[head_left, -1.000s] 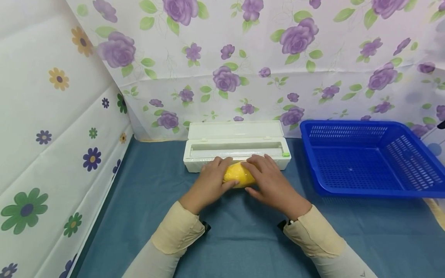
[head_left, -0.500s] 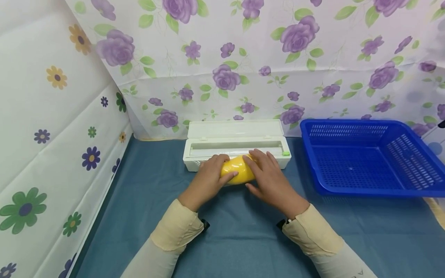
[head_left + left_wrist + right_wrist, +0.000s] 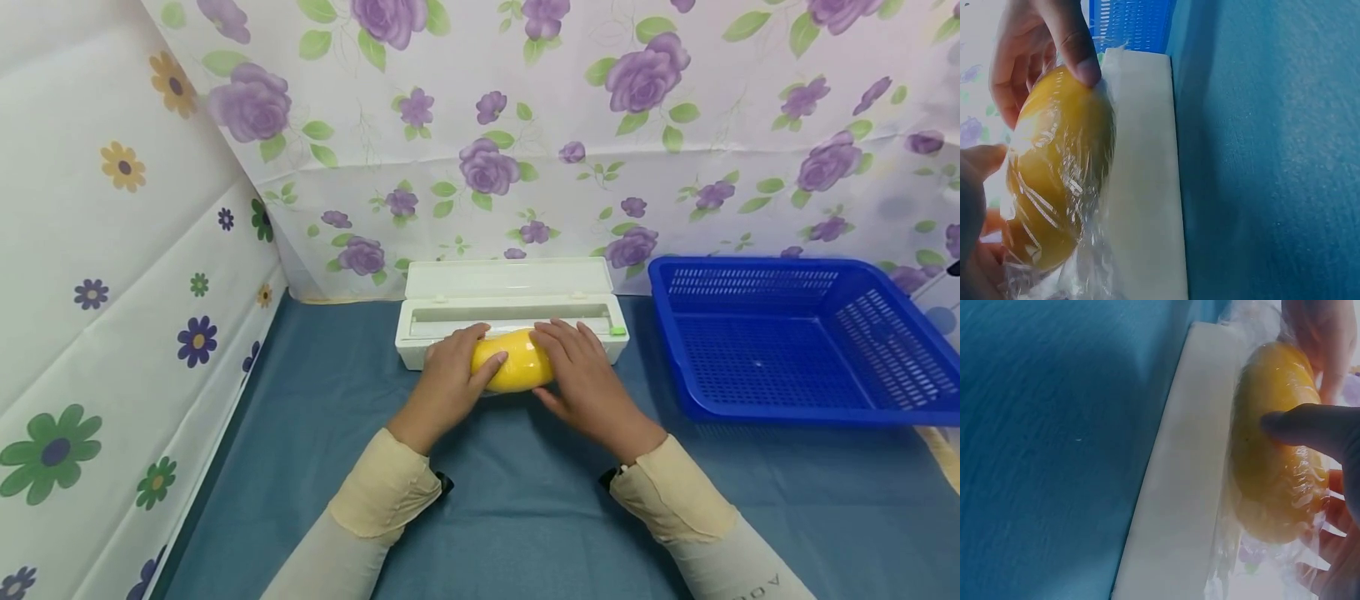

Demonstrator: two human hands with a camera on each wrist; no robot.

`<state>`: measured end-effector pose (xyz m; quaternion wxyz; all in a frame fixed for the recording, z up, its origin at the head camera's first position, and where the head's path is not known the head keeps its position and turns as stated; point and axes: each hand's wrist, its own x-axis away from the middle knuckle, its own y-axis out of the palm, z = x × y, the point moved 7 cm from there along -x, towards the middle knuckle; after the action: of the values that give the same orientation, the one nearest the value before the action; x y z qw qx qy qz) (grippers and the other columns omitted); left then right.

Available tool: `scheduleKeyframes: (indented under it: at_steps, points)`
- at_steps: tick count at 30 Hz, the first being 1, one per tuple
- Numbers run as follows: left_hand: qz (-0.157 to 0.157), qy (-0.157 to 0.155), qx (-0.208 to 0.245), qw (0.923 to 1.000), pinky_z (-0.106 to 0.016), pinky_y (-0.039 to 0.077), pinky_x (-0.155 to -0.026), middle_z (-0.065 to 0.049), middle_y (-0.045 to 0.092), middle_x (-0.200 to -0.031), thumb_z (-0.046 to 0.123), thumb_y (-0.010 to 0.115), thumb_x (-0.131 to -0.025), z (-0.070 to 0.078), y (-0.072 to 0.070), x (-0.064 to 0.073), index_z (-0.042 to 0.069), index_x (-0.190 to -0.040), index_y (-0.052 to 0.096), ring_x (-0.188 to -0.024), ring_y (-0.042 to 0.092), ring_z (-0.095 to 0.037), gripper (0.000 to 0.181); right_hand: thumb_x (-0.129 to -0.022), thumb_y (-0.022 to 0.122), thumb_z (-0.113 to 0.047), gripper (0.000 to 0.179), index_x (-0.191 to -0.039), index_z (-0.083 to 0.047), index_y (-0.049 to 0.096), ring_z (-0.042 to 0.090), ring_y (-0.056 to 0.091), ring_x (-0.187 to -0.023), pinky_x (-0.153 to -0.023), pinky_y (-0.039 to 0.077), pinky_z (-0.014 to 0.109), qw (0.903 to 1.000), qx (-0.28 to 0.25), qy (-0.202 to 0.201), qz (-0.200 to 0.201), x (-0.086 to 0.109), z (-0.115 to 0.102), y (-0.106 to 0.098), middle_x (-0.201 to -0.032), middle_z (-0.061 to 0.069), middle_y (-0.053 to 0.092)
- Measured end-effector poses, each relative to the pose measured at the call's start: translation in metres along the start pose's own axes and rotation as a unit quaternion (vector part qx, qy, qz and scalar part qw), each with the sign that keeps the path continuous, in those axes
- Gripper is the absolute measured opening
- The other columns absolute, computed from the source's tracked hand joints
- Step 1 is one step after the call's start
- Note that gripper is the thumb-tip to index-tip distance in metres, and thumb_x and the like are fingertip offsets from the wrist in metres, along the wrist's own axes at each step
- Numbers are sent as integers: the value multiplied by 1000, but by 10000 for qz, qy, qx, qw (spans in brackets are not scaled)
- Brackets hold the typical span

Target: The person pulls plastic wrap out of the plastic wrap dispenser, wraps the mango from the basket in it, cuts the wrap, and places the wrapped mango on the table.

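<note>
A yellow mango, oblong and wrapped in clear cling film, is held in front of a white cling film dispenser with its lid up. My left hand grips its left end, thumb on the near side. From the right, my right hand holds the other end, fingers over the top and thumb below. In the right wrist view the thumb presses on the wrapped mango. Loose film sticks out past the fruit's ends in both wrist views. Some fingers are hidden behind the mango.
A blue plastic basket stands to the right of the dispenser. Blue-green cloth covers the table. Behind rises a white sheet with purple flowers, and another flowered sheet hangs at the left. A green slider sits at the dispenser's right end.
Both hands have lifted the mango slightly and turned it, so more of its yellow side shows. My right fingers have shifted over its right end. Dispenser and basket stay put.
</note>
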<state>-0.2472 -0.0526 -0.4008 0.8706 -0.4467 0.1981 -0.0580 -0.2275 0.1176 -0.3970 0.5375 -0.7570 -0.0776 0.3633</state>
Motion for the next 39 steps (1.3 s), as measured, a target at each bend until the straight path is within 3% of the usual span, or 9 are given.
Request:
scheduleKeyframes:
  at_steps: [3, 7, 10, 15, 22, 29, 35, 39]
  points:
    - [445, 170, -235, 9986, -56, 37, -107, -13, 60, -133, 40, 61, -100, 7, -10, 2, 7, -139, 53, -124, 55, -33, 52, -79, 88, -23, 82, -145, -4, 43, 35, 43, -142, -121, 26, 60, 9999, -106, -26, 6, 0, 1, 0, -150, 16, 49]
    - [859, 666, -870, 9903, -54, 41, -98, -11, 60, -120, 32, 69, -94, 26, -23, 8, 8, -127, 62, -111, 54, -32, 42, -80, 87, -24, 81, -145, -4, 42, 35, 43, -142, -121, 25, 60, 9995, -296, -69, 62, -1, 5, -1, -150, 17, 49]
    - [647, 896, -1431, 9835, -52, 43, -93, -9, 61, -115, 31, 72, -90, 36, -24, 13, 11, -124, 65, -105, 55, -29, 40, -81, 87, -26, 79, -144, -4, 44, 37, 45, -138, -120, 29, 60, 9991, -375, -107, 147, -2, 7, -2, -148, 18, 49]
    - [75, 796, -1902, 9785, -53, 42, -100, -9, 57, -124, 37, 81, -85, 41, -20, 18, 13, -131, 61, -114, 54, -29, 55, -83, 85, -31, 76, -145, -7, 48, 36, 48, -128, -113, 38, 56, 9988, -409, -156, 230, -4, 10, -3, -142, 18, 48]
    - [-9, 682, -1913, 9792, -54, 42, -103, -9, 56, -129, 35, 88, -79, 38, -19, 16, 13, -137, 58, -119, 54, -29, 69, -86, 82, -35, 76, -148, -9, 46, 34, 48, -129, -115, 35, 54, 9986, -461, -49, 259, -6, 13, -6, -139, 15, 51]
    - [-71, 491, -1750, 9833, -56, 39, -108, -10, 54, -138, 34, 87, -80, 30, -17, 10, 13, -144, 53, -129, 51, -32, 75, -88, 79, -36, 64, -137, -7, 51, 34, 50, -130, -116, 33, 54, 9979, -589, 109, 264, -13, 18, -11, -140, 14, 55]
    - [-131, 358, -1539, 9874, -56, 37, -110, -10, 54, -140, 32, 86, -82, 25, -15, 1, 13, -147, 50, -131, 49, -32, 76, -89, 77, -38, 65, -140, -8, 50, 36, 45, -139, -120, 27, 60, 9967, -697, 405, -114, -22, 23, -14, -142, 13, 56]
    - [-167, 201, -1456, 9890, -57, 37, -110, -9, 53, -140, 30, 85, -83, 22, -16, -4, 14, -147, 49, -131, 49, -32, 76, -85, 82, -34, 72, -144, -10, 49, 37, 45, -138, -119, 29, 60, 9945, -733, 612, -441, -28, 28, -13, -146, 15, 52]
